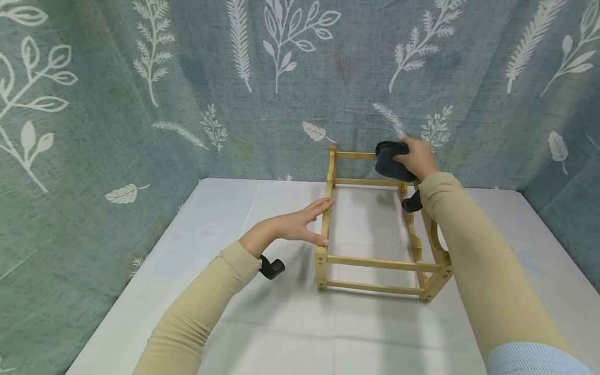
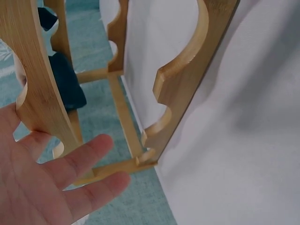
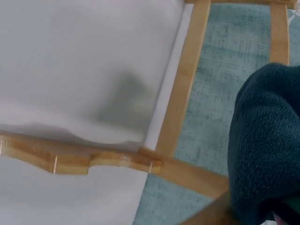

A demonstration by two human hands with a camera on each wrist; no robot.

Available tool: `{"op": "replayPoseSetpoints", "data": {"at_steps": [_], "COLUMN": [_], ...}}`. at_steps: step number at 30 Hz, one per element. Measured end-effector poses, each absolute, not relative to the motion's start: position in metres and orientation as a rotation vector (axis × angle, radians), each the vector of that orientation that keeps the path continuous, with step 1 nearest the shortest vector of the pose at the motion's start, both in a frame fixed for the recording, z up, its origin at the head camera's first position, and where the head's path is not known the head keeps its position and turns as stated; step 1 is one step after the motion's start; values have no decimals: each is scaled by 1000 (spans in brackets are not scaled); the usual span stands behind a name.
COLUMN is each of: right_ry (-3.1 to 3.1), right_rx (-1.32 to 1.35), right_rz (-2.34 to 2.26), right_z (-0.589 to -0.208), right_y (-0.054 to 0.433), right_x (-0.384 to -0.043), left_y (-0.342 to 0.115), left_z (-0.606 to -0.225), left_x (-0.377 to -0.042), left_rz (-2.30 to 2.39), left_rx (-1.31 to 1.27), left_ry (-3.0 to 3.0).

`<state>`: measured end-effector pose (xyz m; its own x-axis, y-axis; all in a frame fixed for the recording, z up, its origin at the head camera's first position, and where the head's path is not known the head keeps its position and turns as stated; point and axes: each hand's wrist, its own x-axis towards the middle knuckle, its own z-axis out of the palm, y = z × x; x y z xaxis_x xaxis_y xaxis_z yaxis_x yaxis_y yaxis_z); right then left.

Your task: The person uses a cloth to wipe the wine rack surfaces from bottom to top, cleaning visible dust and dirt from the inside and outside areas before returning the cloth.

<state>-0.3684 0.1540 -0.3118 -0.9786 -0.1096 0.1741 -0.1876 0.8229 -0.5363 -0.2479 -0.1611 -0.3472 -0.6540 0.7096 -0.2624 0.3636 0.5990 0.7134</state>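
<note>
A light wooden rack [image 1: 375, 263] with scalloped side pieces [image 2: 185, 75] stands on the white table. My left hand [image 1: 300, 224] is at its left side, fingers spread and extended, with fingertips right by the top rail. Over the rack's far right corner, my right hand [image 1: 419, 158] pinches a folded dark blue cloth [image 1: 391, 160] between thumb and fingers. Seen from the right wrist, the cloth [image 3: 267, 140] has a fuzzy, towel-like surface and overlaps the rack's end bars [image 3: 180, 93]. Most of the right hand's fingers are hidden in that view.
The white table [image 1: 262, 323] extends around the rack. Behind it hangs a grey-green curtain [image 1: 281, 125] with white leaf prints, close to the rack's far end. Black wrist mounts [image 1: 272, 268] show beneath both forearms.
</note>
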Motion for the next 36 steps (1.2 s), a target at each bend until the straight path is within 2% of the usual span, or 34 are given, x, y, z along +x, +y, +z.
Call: {"op": "replayPoseSetpoints", "data": {"at_steps": [6, 13, 19, 31, 36], "right_ry": [-2894, -2851, -2835, -2943, -2912], "right_rx": [313, 466, 471, 557, 504], "right_rz": [975, 1112, 1217, 934, 888], "right_z": [-321, -329, -332, -310, -304], "right_y": [139, 98, 77, 133, 161], "right_x": [-379, -385, -387, -390, -385], "left_y": [-162, -162, -161, -162, -161], "left_z": [-348, -346, -348, -344, -344], "left_x": [-247, -245, -243, -241, -240], "left_rz": [860, 860, 851, 821, 815], "left_rx": [850, 844, 844, 846, 832], "left_ry": [2292, 2308, 2313, 2334, 2338]}}
